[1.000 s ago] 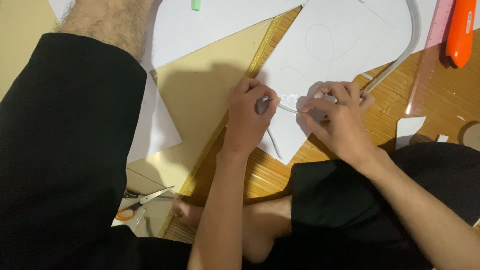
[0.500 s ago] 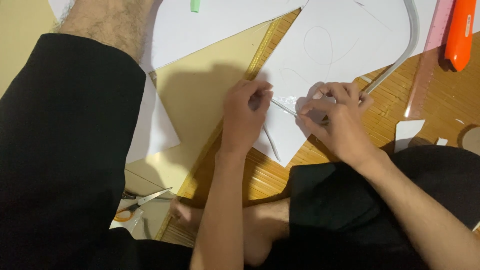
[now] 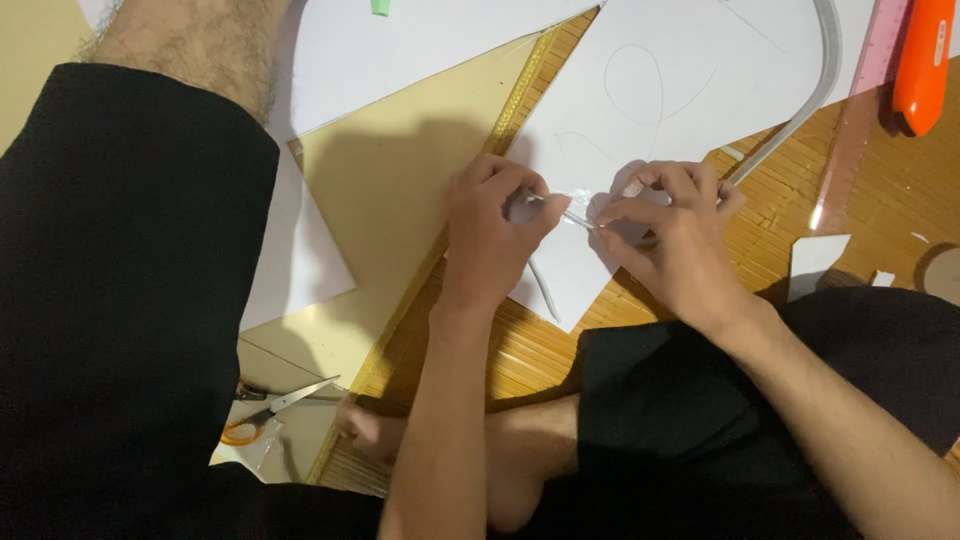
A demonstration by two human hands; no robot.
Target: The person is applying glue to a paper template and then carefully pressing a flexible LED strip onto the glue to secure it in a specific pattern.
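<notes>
The person sits cross-legged on a bamboo mat (image 3: 880, 200), both forearms reaching forward from the lower edge of the view. The left hand (image 3: 492, 235) is curled, knuckles up, wrist nearly straight, and its fingertips (image 3: 535, 195) pinch 1 end of a thin clear strip (image 3: 572, 213). The right hand (image 3: 672, 235) faces it from the other side, wrist bent inward, its thumb and forefinger pinched on the strip's other end while the remaining fingers arch above. The strip spans the small gap between the 2 hands, just over the white sheet (image 3: 690, 80), which carries faint pencil curves.

A tan card (image 3: 400, 190) lies beside the left hand, partly under the sheet. A curved ruler (image 3: 815, 95) arcs past the right hand, and a pink straight ruler (image 3: 860, 110) and an orange cutter (image 3: 922, 60) lie beyond it. Scissors (image 3: 270, 410) with an orange handle rest near the left knee, well apart from the hands.
</notes>
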